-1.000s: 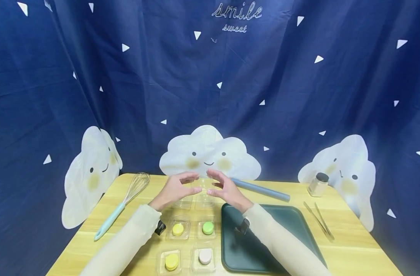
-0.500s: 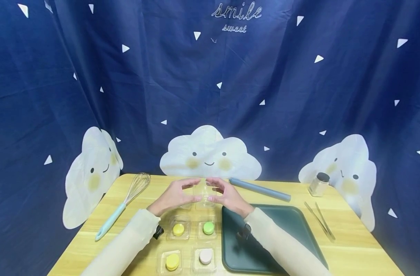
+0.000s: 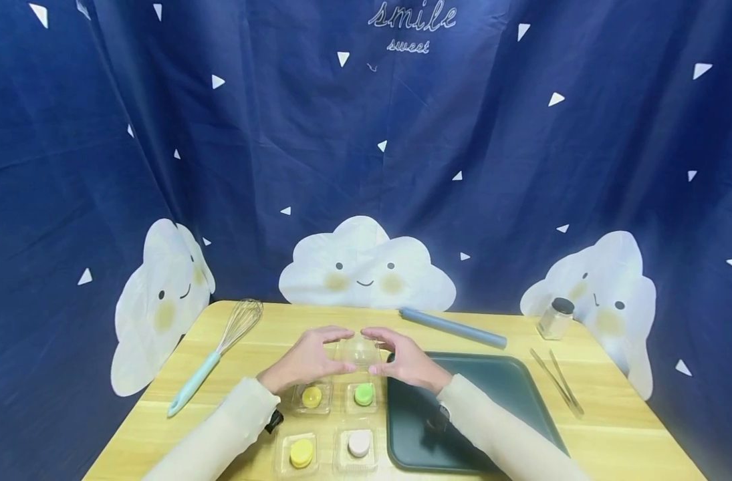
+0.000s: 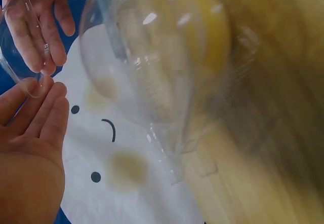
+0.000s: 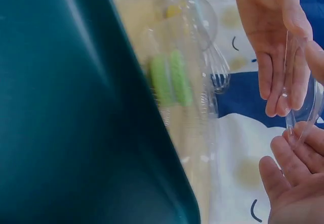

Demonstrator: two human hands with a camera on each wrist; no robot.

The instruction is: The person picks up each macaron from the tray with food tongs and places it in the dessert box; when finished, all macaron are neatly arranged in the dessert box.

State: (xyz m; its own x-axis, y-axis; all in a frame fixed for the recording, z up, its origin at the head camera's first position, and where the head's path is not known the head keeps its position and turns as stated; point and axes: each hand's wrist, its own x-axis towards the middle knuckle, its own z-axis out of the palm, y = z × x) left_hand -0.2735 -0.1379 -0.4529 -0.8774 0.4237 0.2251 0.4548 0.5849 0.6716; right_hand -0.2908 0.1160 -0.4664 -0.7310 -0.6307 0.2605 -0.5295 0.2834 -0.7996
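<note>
A clear plastic dome lid point(image 3: 358, 352) is held between both hands, above the table. My left hand point(image 3: 308, 357) grips its left side with thumb and fingers curved around the edge. On the opposite side, my right hand point(image 3: 412, 361) grips it the same way. The thin curved lid point(image 5: 304, 107) also shows edge-on in the right wrist view. Just nearer than the hands, a green macaron point(image 3: 363, 394) and a yellow macaron point(image 3: 311, 397) sit in clear square containers. Closer still are another yellow macaron point(image 3: 301, 453) and a pale pink macaron point(image 3: 359, 443), in similar containers.
A dark green tray point(image 3: 480, 417) lies under the right forearm. Behind it is a grey-blue rolling pin point(image 3: 452, 327). Tongs point(image 3: 557, 382) and a black-capped jar point(image 3: 556, 319) are on the right; a whisk point(image 3: 217, 354) lies on the left.
Both hands have come down and closer to the body with the lid, from the rear of the table toward the back row of macarons. The tray and macarons have stayed put.
</note>
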